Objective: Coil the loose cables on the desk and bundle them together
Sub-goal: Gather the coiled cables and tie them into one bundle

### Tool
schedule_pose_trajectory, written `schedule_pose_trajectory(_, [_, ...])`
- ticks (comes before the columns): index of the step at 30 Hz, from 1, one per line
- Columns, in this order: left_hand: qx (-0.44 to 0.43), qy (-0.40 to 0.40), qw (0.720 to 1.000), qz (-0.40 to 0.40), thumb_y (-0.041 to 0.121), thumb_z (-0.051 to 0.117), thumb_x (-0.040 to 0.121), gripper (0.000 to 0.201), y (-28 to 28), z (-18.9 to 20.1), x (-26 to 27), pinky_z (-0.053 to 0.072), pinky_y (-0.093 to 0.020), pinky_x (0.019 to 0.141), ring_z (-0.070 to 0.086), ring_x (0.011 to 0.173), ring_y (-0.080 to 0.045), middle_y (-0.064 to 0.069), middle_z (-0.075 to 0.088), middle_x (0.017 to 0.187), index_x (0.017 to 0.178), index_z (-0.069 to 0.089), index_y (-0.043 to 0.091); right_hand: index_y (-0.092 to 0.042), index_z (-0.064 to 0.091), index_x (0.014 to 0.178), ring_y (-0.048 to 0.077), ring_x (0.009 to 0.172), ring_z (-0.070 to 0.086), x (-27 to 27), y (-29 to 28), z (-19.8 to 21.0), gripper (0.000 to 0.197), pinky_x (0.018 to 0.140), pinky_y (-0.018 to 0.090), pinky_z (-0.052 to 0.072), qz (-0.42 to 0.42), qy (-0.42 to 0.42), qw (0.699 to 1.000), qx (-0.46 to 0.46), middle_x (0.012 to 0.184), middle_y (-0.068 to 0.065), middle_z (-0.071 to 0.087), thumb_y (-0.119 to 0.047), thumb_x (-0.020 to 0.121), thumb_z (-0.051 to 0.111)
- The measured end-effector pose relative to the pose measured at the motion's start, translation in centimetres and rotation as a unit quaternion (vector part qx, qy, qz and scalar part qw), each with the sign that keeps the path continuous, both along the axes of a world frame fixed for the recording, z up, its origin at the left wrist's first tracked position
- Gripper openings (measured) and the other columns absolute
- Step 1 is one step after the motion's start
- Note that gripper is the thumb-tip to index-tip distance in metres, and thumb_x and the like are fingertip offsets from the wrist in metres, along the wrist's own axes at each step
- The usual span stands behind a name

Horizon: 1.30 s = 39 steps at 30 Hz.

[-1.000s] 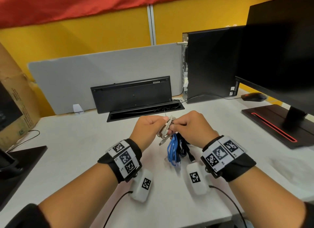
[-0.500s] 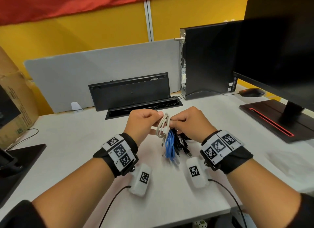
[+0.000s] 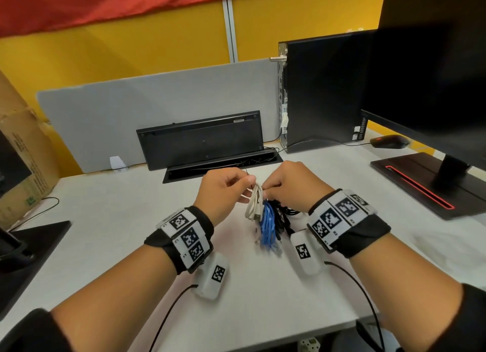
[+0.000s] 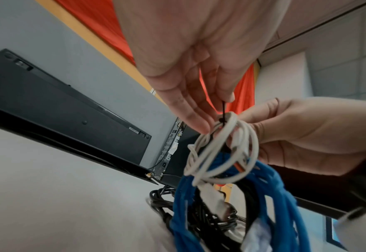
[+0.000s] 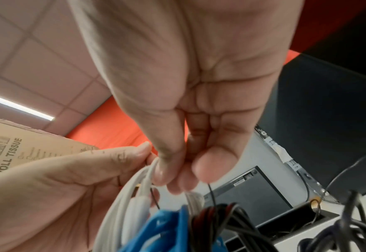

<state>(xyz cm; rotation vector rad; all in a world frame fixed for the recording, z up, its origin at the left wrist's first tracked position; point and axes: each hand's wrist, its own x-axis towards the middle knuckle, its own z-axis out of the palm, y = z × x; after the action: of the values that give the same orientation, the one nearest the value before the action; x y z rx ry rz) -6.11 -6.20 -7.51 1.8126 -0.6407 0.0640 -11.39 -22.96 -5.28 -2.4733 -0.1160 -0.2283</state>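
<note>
A cable bundle hangs above the white desk between my hands: a white coil, a blue coil and a black coil. My left hand pinches a thin black tie that stands up from the top of the white coil. My right hand grips the top of the bundle with curled fingers, right beside the left. The bundle's lower ends reach the desk.
A black keyboard leans upright behind a cable slot. A PC tower, a monitor on its base and a mouse stand at the right. A cardboard box and another stand are at the left.
Both hands stay together at the top of the bundle. The white coil has swung from tilted to hanging straight down, and the left fingers have shifted on the tie.
</note>
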Motion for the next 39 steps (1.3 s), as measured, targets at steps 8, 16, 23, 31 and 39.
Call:
schedule_pose_trajectory(8, [0.059,-0.012,0.997,-0.049,0.015,0.063,0.092,0.013,0.5,-0.2,0.0,0.059,-0.029,0.066,0.069,0.077,-0.018,-0.005,0.073,0.095,0.088,0.073,0.007,-0.022,0.08,0.085,0.001,0.064,0.059,-0.3,-0.7,-0.2,0.014,0.061,0.017,0.041,0.009,0.043,0.999,0.006,0.069,-0.014,0.067,-0.024,0.089,0.066])
schedule_pose_trajectory(16, [0.031,0.012,0.999,-0.017,0.01,0.064,0.091,0.013,0.3,-0.5,0.1,0.057,-0.024,0.064,0.066,0.062,-0.013,-0.008,0.071,0.072,0.083,0.072,0.004,-0.019,0.078,0.081,0.01,0.065,0.071,0.0,-1.6,-0.2,0.015,0.053,0.014,0.05,-0.018,0.003,0.996,0.084,0.072,-0.001,0.074,-0.024,0.09,0.068])
schedule_pose_trajectory(23, [-0.032,0.041,0.998,-0.024,0.005,0.062,0.091,0.01,-0.1,0.2,-0.3,0.059,-0.028,0.063,0.069,0.062,-0.02,-0.011,0.069,0.07,0.089,0.07,0.0,-0.01,0.077,0.088,0.017,0.058,0.065,-0.5,-2.2,-1.4,0.011,0.066,0.028,0.058,-0.018,-0.048,0.95,0.309,0.073,0.008,0.073,-0.017,0.09,0.068])
schedule_pose_trajectory(31, [-0.049,0.12,0.991,-0.04,0.011,0.063,0.092,0.008,-1.7,0.7,-1.3,0.062,-0.039,0.062,0.072,0.067,-0.038,-0.021,0.069,0.074,0.09,0.069,0.006,-0.005,0.073,0.085,0.025,0.058,0.058,-1.1,-2.1,-3.1,0.019,0.054,0.027,0.053,-0.014,-0.023,0.93,0.367,0.071,0.008,0.07,-0.009,0.096,0.058])
schedule_pose_trajectory(39, [-0.029,0.146,0.987,-0.054,0.017,0.061,0.094,0.01,-2.6,0.9,-1.8,0.061,-0.039,0.057,0.072,0.066,-0.035,-0.019,0.071,0.079,0.091,0.067,0.01,-0.008,0.075,0.084,0.02,0.054,0.061,-2.1,-2.6,-3.8,0.017,0.056,0.029,0.053,-0.019,-0.022,0.941,0.337,0.073,0.009,0.073,-0.016,0.093,0.063])
